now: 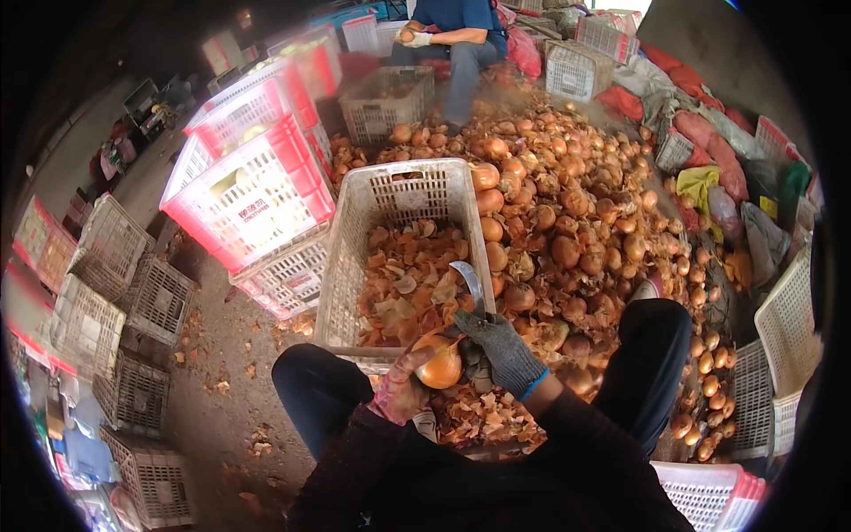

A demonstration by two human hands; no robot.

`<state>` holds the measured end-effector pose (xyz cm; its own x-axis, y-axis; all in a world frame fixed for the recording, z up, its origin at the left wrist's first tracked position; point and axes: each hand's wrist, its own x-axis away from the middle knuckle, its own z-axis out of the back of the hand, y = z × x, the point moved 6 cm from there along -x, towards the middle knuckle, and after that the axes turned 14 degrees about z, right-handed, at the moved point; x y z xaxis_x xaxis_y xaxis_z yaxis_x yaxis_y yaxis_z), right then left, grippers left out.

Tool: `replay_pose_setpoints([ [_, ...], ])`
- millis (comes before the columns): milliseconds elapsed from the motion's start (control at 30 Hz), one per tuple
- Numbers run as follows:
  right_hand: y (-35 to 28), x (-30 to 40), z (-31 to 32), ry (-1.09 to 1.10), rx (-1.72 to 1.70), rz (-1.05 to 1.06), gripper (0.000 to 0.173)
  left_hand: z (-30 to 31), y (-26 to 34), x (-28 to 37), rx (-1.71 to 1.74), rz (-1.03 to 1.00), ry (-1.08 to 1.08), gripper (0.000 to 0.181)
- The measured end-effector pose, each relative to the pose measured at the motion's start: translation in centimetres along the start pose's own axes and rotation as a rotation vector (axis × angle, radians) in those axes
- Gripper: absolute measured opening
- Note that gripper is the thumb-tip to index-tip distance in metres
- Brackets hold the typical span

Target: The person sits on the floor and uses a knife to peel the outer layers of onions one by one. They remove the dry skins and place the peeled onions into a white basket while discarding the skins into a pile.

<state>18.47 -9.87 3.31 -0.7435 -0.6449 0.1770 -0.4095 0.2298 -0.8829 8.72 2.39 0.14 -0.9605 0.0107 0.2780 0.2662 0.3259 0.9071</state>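
Observation:
My left hand (pixel 400 389), in a stained glove, grips a brown onion (pixel 441 364) above my lap. In a grey knit glove with a blue cuff, my right hand (pixel 502 352) holds a knife with a curved metal blade (pixel 472 282). The blade points up and away from me, over the near right side of a dirty white plastic crate (pixel 407 171). Loose onion skins (pixel 405 286) lie inside that crate. My right fingers are close beside the onion; whether they touch it I cannot tell. The knife's handle is hidden in the glove.
A large heap of onions (pixel 565 219) spreads ahead and right. Red-and-white crates (pixel 266 179) stand stacked at left, beyond them grey crates (pixel 156 299). Another person (pixel 459 40) sits across the heap, gloved hand on an onion. Filled sacks (pixel 711 143) line the right side.

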Motion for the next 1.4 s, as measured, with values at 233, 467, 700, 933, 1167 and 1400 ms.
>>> replay_pose_setpoints([
  [233,0.1,-1.1,-2.7,-0.188,0.241,0.212,0.041,0.8,1.9,0.3,0.481,-0.074,0.239,0.055],
  [467,-2.3,-1.3,-1.1,0.053,0.18,0.252,0.017,0.1,3.8,0.4,0.682,-0.098,-0.013,0.074],
  [700,-6.5,-0.6,0.3,-0.215,1.054,0.985,0.028,1.9,4.7,0.9,0.486,-0.261,0.019,0.091],
  [933,-3.1,1.0,-1.2,-0.345,1.177,0.991,0.051,0.8,4.7,1.0,0.47,-0.191,0.035,0.097],
  [1167,-3.5,2.1,-1.2,-0.277,1.514,1.013,0.05,-0.5,4.8,0.9,0.377,-0.109,0.049,0.095],
  [1400,-3.0,2.0,-0.8,-0.29,1.464,1.055,0.044,-1.1,4.3,0.7,0.479,-0.046,-0.015,0.095],
])
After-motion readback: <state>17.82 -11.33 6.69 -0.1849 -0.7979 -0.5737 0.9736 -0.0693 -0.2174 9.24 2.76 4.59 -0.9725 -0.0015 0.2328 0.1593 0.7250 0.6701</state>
